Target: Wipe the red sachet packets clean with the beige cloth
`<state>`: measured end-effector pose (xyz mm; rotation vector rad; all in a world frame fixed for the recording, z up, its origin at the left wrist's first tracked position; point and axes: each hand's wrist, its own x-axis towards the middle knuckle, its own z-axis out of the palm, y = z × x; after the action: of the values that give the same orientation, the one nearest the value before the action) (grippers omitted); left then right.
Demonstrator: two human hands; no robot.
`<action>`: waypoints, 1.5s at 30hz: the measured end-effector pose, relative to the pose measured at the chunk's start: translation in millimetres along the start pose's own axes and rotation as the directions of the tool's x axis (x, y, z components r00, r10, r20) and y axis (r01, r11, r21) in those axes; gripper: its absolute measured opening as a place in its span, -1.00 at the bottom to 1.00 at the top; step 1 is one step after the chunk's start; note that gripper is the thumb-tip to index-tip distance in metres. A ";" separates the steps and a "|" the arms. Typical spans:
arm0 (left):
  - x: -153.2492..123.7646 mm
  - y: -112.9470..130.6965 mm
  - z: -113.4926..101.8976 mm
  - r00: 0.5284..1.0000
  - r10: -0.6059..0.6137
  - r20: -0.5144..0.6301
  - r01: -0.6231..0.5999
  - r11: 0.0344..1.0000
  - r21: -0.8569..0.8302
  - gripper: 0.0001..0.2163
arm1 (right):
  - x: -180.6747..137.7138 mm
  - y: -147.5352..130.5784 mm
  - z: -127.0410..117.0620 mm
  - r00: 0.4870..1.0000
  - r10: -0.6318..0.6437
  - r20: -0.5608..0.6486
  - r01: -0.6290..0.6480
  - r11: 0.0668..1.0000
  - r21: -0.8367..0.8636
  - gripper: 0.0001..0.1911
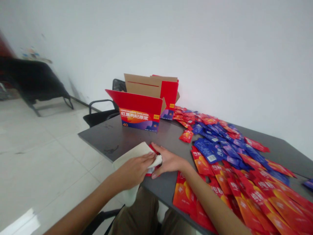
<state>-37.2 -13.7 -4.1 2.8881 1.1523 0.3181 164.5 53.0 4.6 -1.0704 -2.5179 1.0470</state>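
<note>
Nearest my view, overlapped red sachets (256, 202) spread to the right of both grips. My left grip (135, 169) is clenched on a cream cloth (129, 153), which drapes off the worktop (110, 137) edge. My right grip (168, 161) lies released and flat, pinning a single sachet (150, 170) beneath the cloth, apparently so it cannot slide. Beyond the grips stands an open red carton (140, 114). A red-and-blue heap (220, 143) lies further right.

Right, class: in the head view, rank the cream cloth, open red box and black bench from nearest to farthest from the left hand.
1. Cream cloth, under the left hand.
2. Open red box, table's far end.
3. Black bench, far left by the wall.
</note>
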 end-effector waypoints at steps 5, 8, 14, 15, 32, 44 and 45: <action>7.3 -0.9 -5.0 1.000 0.001 0.018 -0.001 1.000 0.017 -0.50 | -0.2 2.0 0.1 1.000 -0.022 0.001 0.022 1.000 0.012 0.44; -4.8 11.5 -2.2 0.997 0.083 0.003 -0.083 0.996 0.031 -0.47 | -0.4 -1.3 -0.1 1.000 -0.014 0.010 0.014 1.000 -0.003 0.49; 4.5 -4.7 -6.8 1.000 -0.020 0.021 0.021 0.999 -0.030 -0.50 | -1.1 -4.5 -1.7 1.000 -0.007 -0.002 0.007 1.000 -0.023 0.43; 7.5 -7.1 -7.2 0.999 -0.047 0.018 0.048 0.998 -0.029 -0.51 | -1.1 -3.7 -1.5 1.000 -0.005 -0.005 0.005 1.000 -0.018 0.43; -2.5 5.7 2.0 0.994 0.111 -0.026 -0.110 0.994 0.028 -0.48 | -1.4 -2.0 -0.4 1.000 -0.022 0.012 0.023 1.000 -0.004 0.48; 0.8 5.2 -3.4 0.999 0.037 -0.003 -0.037 0.999 -0.027 -0.48 | -1.5 -1.8 -0.8 0.999 -0.036 0.016 0.035 0.999 0.016 0.45; -3.0 8.8 -2.4 0.998 0.065 -0.005 -0.065 0.998 -0.023 -0.47 | -1.8 -2.5 -0.7 0.999 -0.037 0.018 0.037 0.999 0.017 0.46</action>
<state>-33.8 -22.4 -1.6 2.9104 1.0496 0.3375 164.7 50.9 6.9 -1.0098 -2.5289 1.0708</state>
